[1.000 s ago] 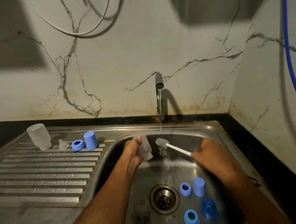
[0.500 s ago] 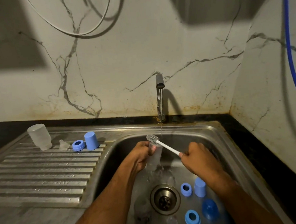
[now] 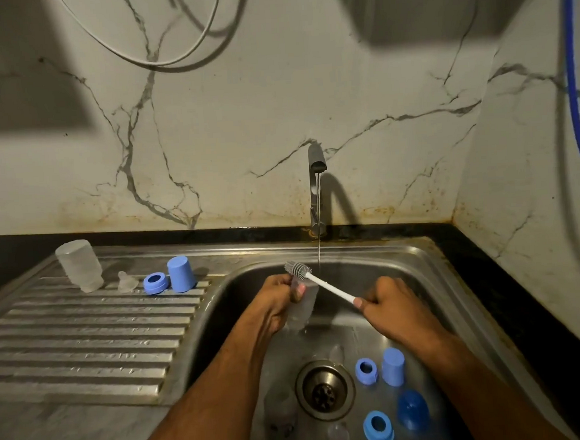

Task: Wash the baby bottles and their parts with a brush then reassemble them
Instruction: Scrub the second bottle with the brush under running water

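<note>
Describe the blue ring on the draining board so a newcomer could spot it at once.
Start at the ribbed draining board left of the sink basin. Along its far edge stands a row of parts. The blue ring lies between a small clear teat and a taller blue cap; only it is low with an open centre.

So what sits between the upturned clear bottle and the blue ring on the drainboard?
A small clear teat stands between the bottle and the ring, in the head view.
</note>
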{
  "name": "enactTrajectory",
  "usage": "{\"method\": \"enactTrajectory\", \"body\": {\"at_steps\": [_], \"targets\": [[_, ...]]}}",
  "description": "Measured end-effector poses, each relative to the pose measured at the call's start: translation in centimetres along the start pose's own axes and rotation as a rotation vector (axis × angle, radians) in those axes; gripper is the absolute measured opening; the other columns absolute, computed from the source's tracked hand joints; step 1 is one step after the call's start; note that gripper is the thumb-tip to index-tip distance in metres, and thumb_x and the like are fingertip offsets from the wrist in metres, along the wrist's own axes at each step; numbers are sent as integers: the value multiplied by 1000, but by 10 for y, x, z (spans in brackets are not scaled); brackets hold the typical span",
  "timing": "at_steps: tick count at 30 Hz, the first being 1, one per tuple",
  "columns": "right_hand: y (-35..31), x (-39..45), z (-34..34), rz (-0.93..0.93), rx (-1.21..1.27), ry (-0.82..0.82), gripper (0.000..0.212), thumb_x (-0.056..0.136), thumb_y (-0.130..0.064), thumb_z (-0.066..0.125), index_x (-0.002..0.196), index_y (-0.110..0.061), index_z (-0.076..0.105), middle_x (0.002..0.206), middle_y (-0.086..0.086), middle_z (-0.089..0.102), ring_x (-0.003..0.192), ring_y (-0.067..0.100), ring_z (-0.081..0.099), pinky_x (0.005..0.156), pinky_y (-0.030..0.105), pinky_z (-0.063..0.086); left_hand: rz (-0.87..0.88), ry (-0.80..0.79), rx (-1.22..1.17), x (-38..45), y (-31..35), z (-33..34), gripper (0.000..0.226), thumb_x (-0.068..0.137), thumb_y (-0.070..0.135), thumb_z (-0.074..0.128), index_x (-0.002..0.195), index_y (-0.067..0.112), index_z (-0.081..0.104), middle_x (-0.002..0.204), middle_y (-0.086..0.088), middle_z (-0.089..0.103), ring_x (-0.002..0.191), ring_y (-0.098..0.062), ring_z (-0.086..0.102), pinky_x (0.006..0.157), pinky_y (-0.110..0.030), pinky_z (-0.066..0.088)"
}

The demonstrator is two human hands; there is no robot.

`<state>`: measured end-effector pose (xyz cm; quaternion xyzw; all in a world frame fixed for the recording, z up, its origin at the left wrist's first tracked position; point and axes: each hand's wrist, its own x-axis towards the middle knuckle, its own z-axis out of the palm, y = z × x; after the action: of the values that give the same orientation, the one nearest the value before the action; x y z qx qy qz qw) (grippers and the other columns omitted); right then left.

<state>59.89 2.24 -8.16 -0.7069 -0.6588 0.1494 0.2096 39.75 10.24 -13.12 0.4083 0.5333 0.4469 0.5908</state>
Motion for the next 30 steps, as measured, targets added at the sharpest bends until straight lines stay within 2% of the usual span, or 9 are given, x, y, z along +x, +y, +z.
{"method": "enactTrajectory", "body": {"at_steps": [3, 5, 9, 12, 15, 18, 21, 25, 30], "targets": [[5, 2, -6, 31, 65, -6, 27, 92, -39, 69, 78, -16, 64, 74, 2, 65, 72, 15, 63, 71, 34, 55, 31, 46, -63, 4, 2, -11, 25, 94, -5, 52, 109, 1, 71, 102, -19, 69, 90, -27, 64, 85, -48, 57], [9, 2, -11, 69, 78, 9, 29, 91, -36, 69, 72, -15, 64, 71, 4, 65, 72, 17, 64, 74, 35, 55, 47, 27, -52, 3, 5, -11, 24, 94, -4, 52, 108, 2, 72, 101, -18, 69, 90, -29, 64, 81, -48, 58], [5, 1, -10, 54, -9, 41, 25, 97, -35, 63, 79, -22, 52, 74, -4, 53, 68, 9, 51, 62, 28, 42, 43, -48, 43, -3, 2, 5, 28, 91, -10, 50, 108, -1, 71, 96, -18, 67, 85, -28, 63, 68, -38, 59], [-2, 1, -3, 5, -31, 1, 23, 97, -37, 62, 84, -19, 55, 76, -4, 54, 67, 5, 52, 55, 21, 38, 25, -37, 40, -1, -2, 9, 24, 90, -11, 51, 107, -7, 68, 91, -19, 66, 78, -25, 63, 61, -32, 58], [5, 2, -6, 19, 44, -11, 26, 93, -38, 67, 80, -16, 63, 76, 1, 64, 71, 13, 62, 69, 32, 54, 34, 12, -56, 2, -1, 2, 24, 92, -10, 51, 107, -3, 69, 91, -17, 69, 82, -26, 66, 72, -37, 59], [14, 1, -14, 61, 56, 8, 25, 93, -36, 68, 81, -15, 67, 78, 5, 67, 74, 15, 62, 76, 33, 53, 47, 36, -93, 9, 0, -2, 24, 93, -5, 53, 109, 2, 69, 104, -19, 69, 93, -28, 66, 78, -42, 59], [22, 2, -15, 97, 10, 61, 21, 94, -38, 66, 83, -20, 65, 80, 2, 66, 77, 14, 62, 82, 34, 53, 38, -2, -32, 8, -3, 8, 25, 92, -2, 57, 115, 6, 64, 111, -19, 66, 96, -28, 66, 77, -45, 59], [34, 6, -14, 168, 19, 57, 28, 95, -35, 65, 71, -20, 62, 72, 3, 65, 71, 16, 64, 76, 32, 52, 159, 54, 158, 9, -9, 22, 33, 89, -2, 64, 118, 12, 61, 113, -5, 63, 94, -13, 59, 73, -28, 53], [41, 10, -10, 191, 82, 58, 32, 95, -30, 66, 66, -17, 63, 65, 5, 65, 65, 18, 64, 64, 27, 44, 252, 81, 396, 14, -20, 29, 47, 84, 2, 73, 125, 21, 59, 123, 3, 60, 115, -18, 57, 99, -38, 52]]}}
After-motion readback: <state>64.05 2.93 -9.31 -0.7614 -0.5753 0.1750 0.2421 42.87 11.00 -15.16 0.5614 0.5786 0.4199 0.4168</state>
